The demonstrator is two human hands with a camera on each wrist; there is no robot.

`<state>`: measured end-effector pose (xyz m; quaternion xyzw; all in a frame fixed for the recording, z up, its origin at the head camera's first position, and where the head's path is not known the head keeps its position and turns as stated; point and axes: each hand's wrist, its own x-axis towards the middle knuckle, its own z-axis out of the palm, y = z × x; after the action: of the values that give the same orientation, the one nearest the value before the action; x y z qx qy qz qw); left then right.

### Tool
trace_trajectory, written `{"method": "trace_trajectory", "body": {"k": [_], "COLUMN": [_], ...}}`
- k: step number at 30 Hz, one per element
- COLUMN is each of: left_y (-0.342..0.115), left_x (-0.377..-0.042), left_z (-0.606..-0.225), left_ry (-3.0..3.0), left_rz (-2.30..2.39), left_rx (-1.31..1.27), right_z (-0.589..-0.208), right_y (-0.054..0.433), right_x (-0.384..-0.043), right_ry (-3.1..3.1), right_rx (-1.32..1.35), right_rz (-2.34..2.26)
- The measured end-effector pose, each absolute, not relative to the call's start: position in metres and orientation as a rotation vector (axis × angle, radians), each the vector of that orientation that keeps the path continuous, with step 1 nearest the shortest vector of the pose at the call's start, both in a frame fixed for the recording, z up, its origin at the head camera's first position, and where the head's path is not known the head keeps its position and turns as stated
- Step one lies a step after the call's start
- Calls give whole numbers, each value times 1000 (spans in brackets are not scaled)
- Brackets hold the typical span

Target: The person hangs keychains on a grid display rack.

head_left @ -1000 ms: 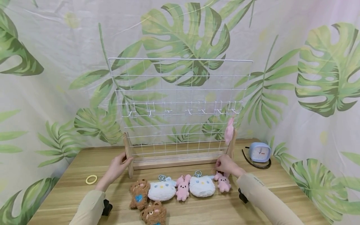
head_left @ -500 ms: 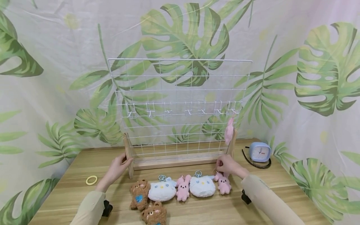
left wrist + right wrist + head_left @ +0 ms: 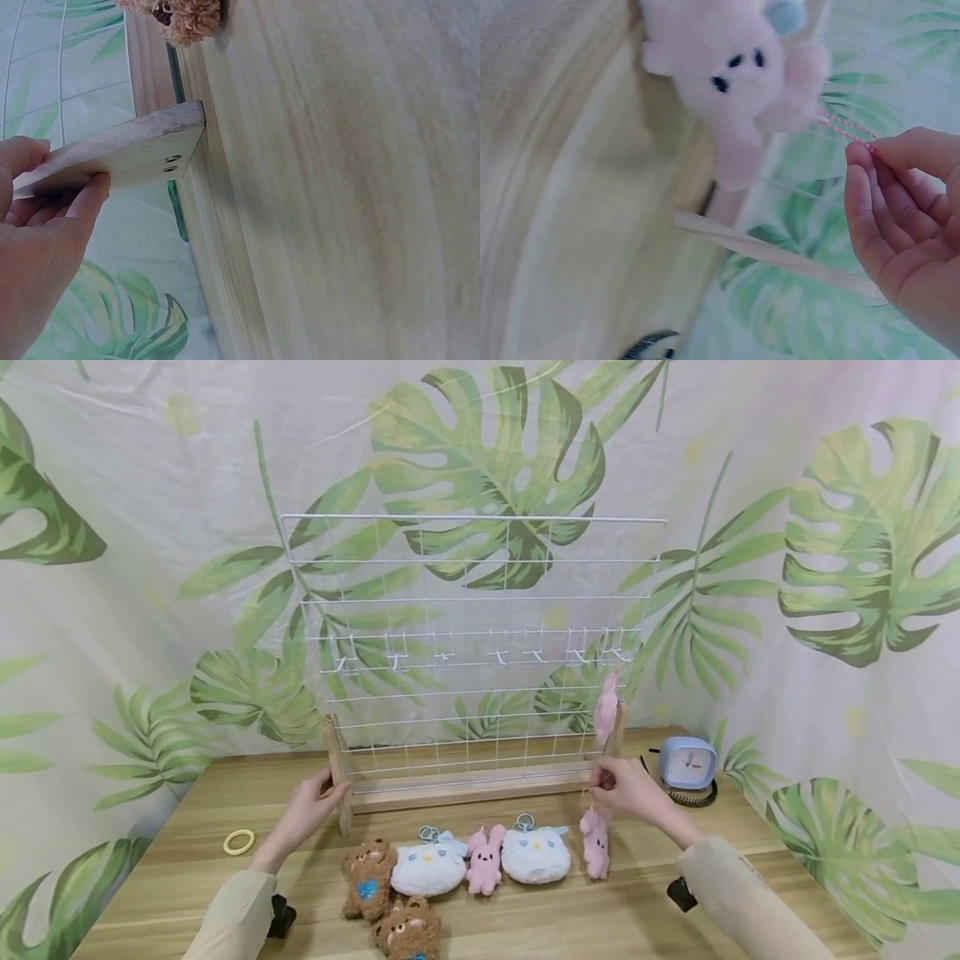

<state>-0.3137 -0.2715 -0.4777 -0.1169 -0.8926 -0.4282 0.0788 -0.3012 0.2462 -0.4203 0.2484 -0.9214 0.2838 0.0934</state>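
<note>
My right hand [image 3: 630,789] pinches the thin pink bead chain [image 3: 847,129] of a pink rabbit plush keychain [image 3: 596,845]. The rabbit dangles below those fingertips, turned partly sideways in the head view. At the other end of the white wire grid rack [image 3: 472,517], my left hand [image 3: 306,807] grips its wooden side leg [image 3: 142,142], thumb on one face and fingers on the other. A row of white hooks [image 3: 498,657] runs across the grid. From the rightmost hook hangs another pink plush [image 3: 605,710].
Along the table front lie two white plush heads [image 3: 429,867] with blue rings, a pink rabbit [image 3: 484,860] between them, and two brown bears [image 3: 367,881]. A yellow ring [image 3: 227,843] lies at left. A blue clock [image 3: 687,763] and black coiled cord [image 3: 693,800] stand right.
My right hand has lifted slightly and moved right, raising the pink rabbit by its chain; the rabbit has turned sideways. My left hand keeps its grip on the leg.
</note>
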Motion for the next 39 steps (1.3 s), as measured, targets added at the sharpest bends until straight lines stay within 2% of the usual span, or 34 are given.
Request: {"method": "trace_trajectory", "body": {"k": [10,23,32,39], "left_y": [-273,-274,-273,-274], "left_x": [-314,-313,-312,-312], "left_z": [-479,-478,-479,-480], "left_ry": [-2662,-2683,-2673,-2661], "left_rz": [-1292,-1289,-1298,-1307], "left_rx": [-344,-346,-348,-354], "right_z": [-380,-307,-263,-248], "right_y": [237,217,213,211], "right_x": [-289,-284,-295,-307], "right_ry": [-2529,-2368,-2288,-2262], "right_rx": [772,776,745,728], "right_rz": [841,854,792,719]}}
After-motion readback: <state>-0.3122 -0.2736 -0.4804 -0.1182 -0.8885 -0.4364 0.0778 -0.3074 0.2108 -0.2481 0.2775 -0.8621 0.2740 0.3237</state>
